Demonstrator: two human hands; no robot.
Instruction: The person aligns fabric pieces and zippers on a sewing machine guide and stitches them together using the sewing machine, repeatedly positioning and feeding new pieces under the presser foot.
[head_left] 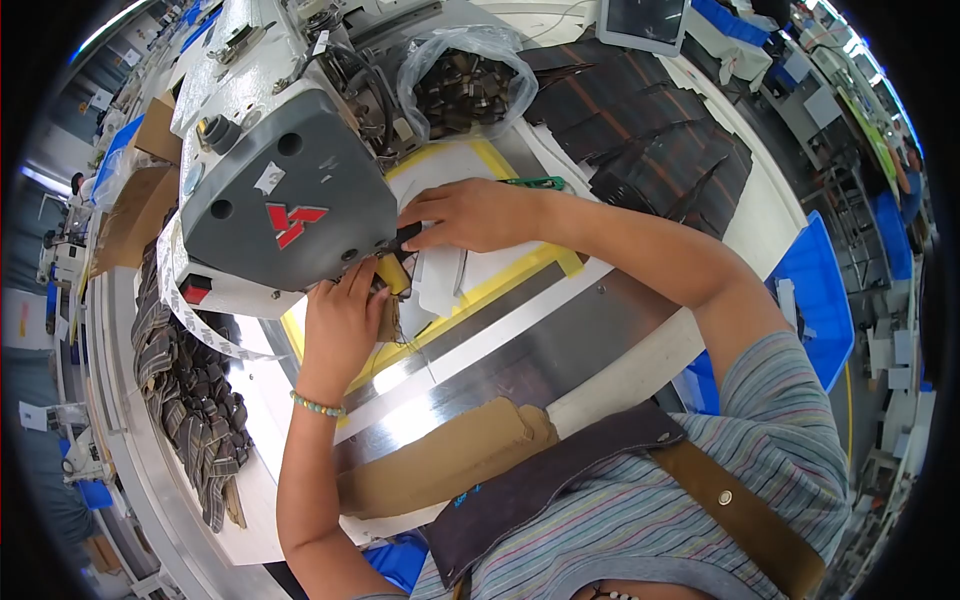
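Note:
Under the grey head of a sewing machine [300, 180], both of my hands work close together. My left hand [345, 325], with a beaded bracelet at the wrist, has its fingers bent beside a yellow part [392, 274] below the head. What those fingers grip is hidden. My right hand [480, 215] reaches in from the right, its fingertips closed on a small dark fabric piece [408, 236]. A white paper-like piece [437, 282] hangs just below that hand. Loose threads show beside my left thumb. A green-handled tool [538, 183] lies behind my right wrist.
Yellow tape [560, 258] edges the work plate. Dark striped cloth pieces [640, 120] lie at the back right, near a clear bag [465, 85] of small fabric pieces. More striped strips [195, 410] are heaped at left. A blue bin [815, 300] stands at right.

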